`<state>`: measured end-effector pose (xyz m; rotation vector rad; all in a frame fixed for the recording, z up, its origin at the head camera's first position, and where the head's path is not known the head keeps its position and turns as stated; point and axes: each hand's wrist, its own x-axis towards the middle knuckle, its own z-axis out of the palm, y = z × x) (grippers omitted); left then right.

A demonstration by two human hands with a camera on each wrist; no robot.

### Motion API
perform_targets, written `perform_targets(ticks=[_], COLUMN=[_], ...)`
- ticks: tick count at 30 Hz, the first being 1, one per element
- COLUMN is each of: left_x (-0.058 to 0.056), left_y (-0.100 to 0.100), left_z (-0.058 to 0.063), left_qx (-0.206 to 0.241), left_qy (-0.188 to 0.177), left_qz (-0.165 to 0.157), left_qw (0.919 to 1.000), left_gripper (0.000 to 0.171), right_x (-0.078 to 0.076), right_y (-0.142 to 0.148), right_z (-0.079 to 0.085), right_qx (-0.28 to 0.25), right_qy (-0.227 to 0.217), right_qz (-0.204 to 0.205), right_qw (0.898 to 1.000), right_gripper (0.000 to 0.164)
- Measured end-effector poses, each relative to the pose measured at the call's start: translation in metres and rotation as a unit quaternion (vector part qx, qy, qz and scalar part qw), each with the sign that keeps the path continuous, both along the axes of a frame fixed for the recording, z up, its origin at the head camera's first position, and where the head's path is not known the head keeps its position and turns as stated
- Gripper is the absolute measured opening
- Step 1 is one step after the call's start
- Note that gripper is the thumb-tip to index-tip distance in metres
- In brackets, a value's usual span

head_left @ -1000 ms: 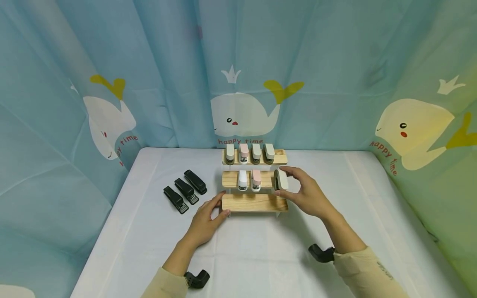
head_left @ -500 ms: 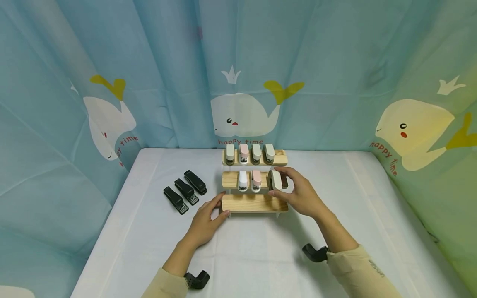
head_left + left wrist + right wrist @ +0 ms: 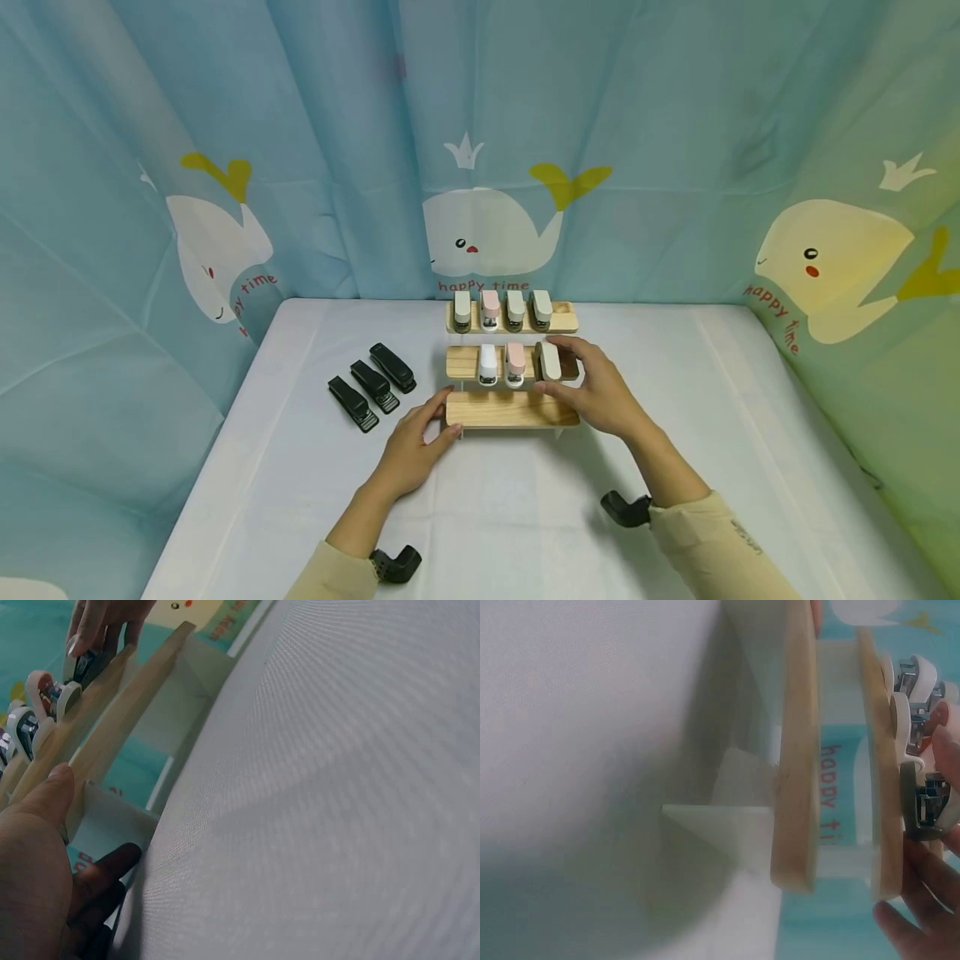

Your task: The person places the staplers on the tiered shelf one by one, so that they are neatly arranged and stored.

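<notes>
On my head feed, just right of centre, the right hand (image 3: 603, 398) pinches the cream stapler (image 3: 550, 362) at the middle level of the wooden stand (image 3: 502, 410), long axis nearly vertical in frame; the left hand (image 3: 408, 452) grips the stand's left end. Left wrist: I see the stapler upper left. Right wrist: right edge, metal mouth toward me.

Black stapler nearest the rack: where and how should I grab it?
Probably from above, pinching the black stapler across its middle, thumb and fingers on its long sides. It lies long and narrow on the white table, with bare surface showing along both sides, more toward the rack than the neighbouring stapler. The left hand is nearer, but is at the rack.
</notes>
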<state>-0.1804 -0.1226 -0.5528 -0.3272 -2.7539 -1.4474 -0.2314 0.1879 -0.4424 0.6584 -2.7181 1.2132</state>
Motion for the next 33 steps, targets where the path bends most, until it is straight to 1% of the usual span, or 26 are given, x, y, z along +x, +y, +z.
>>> perform_targets(ticks=[5,19,23,33], left_x=[-0.0002,0.0004,0.0004,0.0], left_y=[-0.0002,-0.0005,-0.0004,0.0001], left_z=[-0.0006,0.0011,0.0008,0.0001], left_qx=[-0.001,0.0,0.001,0.001], left_qy=[0.0,-0.002,-0.001,0.001], left_qz=[0.0,0.002,0.003,0.002], left_qw=[1.0,1.0,1.0,1.0], left_gripper=[0.067,0.067,0.067,0.067], right_x=[-0.0012,0.001,0.0011,0.0006], right_y=[-0.0027,-0.0083,-0.0091,-0.0095], right_z=[-0.0022,-0.0026,-0.0052,-0.0101], right_qx=[-0.001,-0.016,-0.013,-0.014], right_qy=[-0.008,-0.052,-0.05,-0.036], right_qz=[-0.011,-0.047,-0.055,-0.057], right_qw=[1.0,0.997,0.997,0.998], right_gripper=[0.072,0.077,0.077,0.075])
